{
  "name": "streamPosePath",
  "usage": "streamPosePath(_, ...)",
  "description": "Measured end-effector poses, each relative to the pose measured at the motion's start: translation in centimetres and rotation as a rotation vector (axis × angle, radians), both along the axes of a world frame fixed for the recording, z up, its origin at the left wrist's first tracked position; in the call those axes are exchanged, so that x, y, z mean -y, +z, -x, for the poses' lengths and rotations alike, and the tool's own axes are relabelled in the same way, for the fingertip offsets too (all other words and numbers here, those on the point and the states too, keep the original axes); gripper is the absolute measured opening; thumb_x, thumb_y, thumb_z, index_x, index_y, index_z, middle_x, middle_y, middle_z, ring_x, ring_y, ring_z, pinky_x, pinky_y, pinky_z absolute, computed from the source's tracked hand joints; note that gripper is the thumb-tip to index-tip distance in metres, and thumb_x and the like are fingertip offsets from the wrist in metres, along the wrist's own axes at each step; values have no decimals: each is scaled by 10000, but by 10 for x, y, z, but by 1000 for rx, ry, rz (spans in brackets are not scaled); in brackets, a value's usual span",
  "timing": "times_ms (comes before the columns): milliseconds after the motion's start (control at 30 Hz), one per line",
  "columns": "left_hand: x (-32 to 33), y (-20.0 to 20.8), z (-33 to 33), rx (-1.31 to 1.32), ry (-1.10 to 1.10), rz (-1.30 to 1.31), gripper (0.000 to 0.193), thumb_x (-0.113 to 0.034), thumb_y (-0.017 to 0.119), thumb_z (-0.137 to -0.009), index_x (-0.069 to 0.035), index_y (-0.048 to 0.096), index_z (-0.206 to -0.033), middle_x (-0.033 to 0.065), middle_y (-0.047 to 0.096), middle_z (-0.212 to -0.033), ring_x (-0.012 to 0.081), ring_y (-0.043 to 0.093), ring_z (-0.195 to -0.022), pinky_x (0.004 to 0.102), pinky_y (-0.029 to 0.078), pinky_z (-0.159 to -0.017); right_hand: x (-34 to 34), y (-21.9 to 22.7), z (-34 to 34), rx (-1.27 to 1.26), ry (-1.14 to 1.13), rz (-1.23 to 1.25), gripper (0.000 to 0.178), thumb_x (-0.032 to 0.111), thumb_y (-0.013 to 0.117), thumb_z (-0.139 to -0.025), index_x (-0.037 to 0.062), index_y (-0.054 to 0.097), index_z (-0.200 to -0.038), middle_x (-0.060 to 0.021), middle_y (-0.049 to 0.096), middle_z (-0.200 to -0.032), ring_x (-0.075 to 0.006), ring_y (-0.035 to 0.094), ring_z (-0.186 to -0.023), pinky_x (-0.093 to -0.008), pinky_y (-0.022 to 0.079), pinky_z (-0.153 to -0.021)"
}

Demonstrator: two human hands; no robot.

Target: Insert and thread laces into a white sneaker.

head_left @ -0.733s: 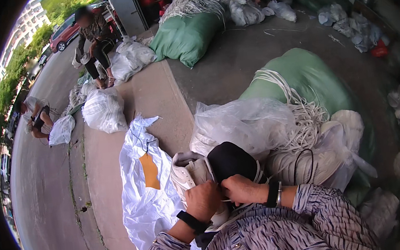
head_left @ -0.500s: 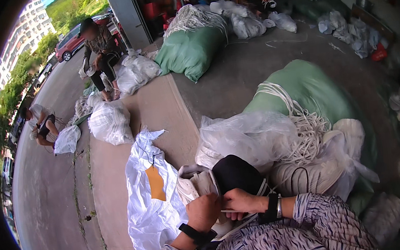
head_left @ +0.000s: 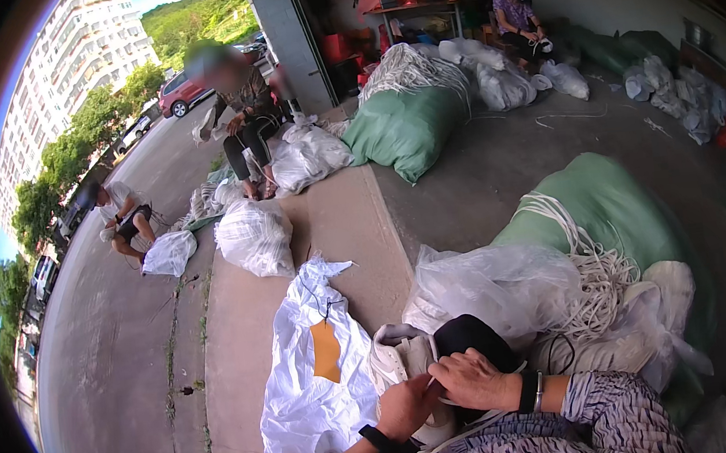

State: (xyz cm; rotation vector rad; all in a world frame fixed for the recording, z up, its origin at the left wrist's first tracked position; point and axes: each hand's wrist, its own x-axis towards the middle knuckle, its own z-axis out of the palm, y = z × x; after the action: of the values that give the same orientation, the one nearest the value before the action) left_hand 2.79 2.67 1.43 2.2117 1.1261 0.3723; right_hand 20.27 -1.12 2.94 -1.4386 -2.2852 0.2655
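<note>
A white and beige sneaker (head_left: 390,361) with a grey lining stands in front of me, its opening away from me. Over its front part my left hand (head_left: 407,409) is closed, fingers curled, with its fingertips meeting those of my right hand (head_left: 477,382). The right hand is closed too, pinching a white shoelace (head_left: 435,383) where the two hands meet. How much of the lace each hand grips is partly hidden by the fingers. A pale strand runs under my right wrist. Just beyond the right hand is a rounded black shape (head_left: 474,336).
White plastic sheeting (head_left: 312,413) with an orange-brown card (head_left: 327,351) lies at left. To the right, a clear bag (head_left: 498,287) and a bundle of white laces (head_left: 594,277) rest against a green sack (head_left: 590,198). Several people sit farther off among sacks, one near a pillar (head_left: 290,39).
The view has shifted, so the scene sits lower and farther right. My right hand has turned more palm-down and both hands still meet over the sneaker.
</note>
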Motion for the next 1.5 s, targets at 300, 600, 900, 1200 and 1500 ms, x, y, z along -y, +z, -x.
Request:
streamPosePath(300, -19, -13, -14, 496, 247, 389, 312, -268, 452, -967, 2, 606, -993, -37, 500, -689, 70, 488, -642, 232, 409, -539, -32, 1, -23, 186, 353, 380, 196, 201, 584, -757, 103, 622, -923, -133, 646, -790, -307, 638, -788, -428, 494, -684)
streamPosePath(600, -44, 0, -31, -442, -395, 3, 176, -204, 554, -796, -54, 645, -808, 145, 639, -729, 341, 642, -732, 444, 514, -626, -22, -25, -34, 106, 404, 121, 169, 190, 582, -745, 125, 576, -901, -87, 621, -668, -267, 640, -667, -405, 422, -563)
streamPosePath(900, -66, 25, -65, -689, -549, 421, 165, -146, 596, -778, -9, 688, -787, 131, 668, -697, 256, 674, -738, 376, 512, -605, -22, -39, -30, 83, 365, -45, 87, 217, 599, -740, 137, 585, -772, -65, 604, -615, -247, 629, -581, -392, 429, -560)
streamPosePath(1200, -69, 9, -59, -701, -607, 307, 186, -179, 594, -745, -15, 681, -726, 66, 677, -663, 210, 667, -699, 342, 486, -587, -18, -38, -26, 42, 308, -219, 101, 213, 614, -756, 137, 557, -722, -38, 557, -562, -209, 589, -512, -364, 388, -498)
streamPosePath(1500, -47, -7, -28, -362, -213, 156, 252, -258, 578, -780, -57, 645, -916, 179, 644, -840, 339, 629, -823, 399, 494, -705, -18, -36, -29, -34, 217, -113, 121, 249, 627, -776, 132, 608, -750, -48, 581, -578, -214, 604, -544, -363, 414, -527)
